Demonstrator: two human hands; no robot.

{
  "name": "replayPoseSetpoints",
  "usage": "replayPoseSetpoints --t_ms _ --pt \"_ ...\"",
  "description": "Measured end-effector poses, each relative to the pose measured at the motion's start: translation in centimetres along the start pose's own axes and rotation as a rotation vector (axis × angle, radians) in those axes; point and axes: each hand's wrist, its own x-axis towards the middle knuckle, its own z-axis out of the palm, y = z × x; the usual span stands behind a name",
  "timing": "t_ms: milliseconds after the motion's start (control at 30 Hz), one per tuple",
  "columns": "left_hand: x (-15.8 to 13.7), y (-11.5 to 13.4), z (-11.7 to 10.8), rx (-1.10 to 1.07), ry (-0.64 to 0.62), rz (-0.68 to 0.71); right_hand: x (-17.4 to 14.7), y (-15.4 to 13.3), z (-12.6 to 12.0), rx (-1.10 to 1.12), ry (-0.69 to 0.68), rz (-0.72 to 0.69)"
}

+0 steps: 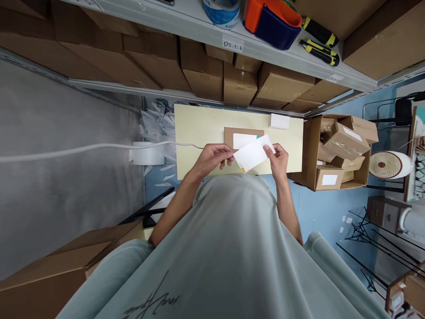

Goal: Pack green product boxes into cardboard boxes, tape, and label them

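A white label with a small yellow mark in its lower left corner is held tilted above the table. My right hand grips its right end, thumb on top and fingers behind. At the opposite end, my left hand has thumb and forefinger pinched at the label's left corner, with the other fingers loosely curled. Behind the label, partly covered by it, lies a flat brown cardboard box with a white label on its face.
On the cream table sits a white stack near the back. To the right, an open carton holds several boxes. A white cable runs from the left towards my left hand. A shelf with tape and cutters overhangs the back.
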Motion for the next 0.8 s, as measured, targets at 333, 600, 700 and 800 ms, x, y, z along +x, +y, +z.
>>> replayPoseSetpoints --t_ms 333,600,700,800 --pt "0.6 -0.7 4.6 -0.011 0.014 0.018 2.6 5.2 1.7 0.097 -0.255 0.114" --pt "2.3 -1.5 9.1 0.047 0.205 0.038 2.4 4.7 0.2 0.098 -0.292 -0.066" --pt "2.6 -1.4 10.0 0.075 0.254 0.052 2.5 2.8 -1.8 0.200 -0.342 -0.070" --pt "3.0 -1.1 10.9 0.103 0.250 0.068 2.2 1.8 -2.9 0.251 -0.406 -0.073"
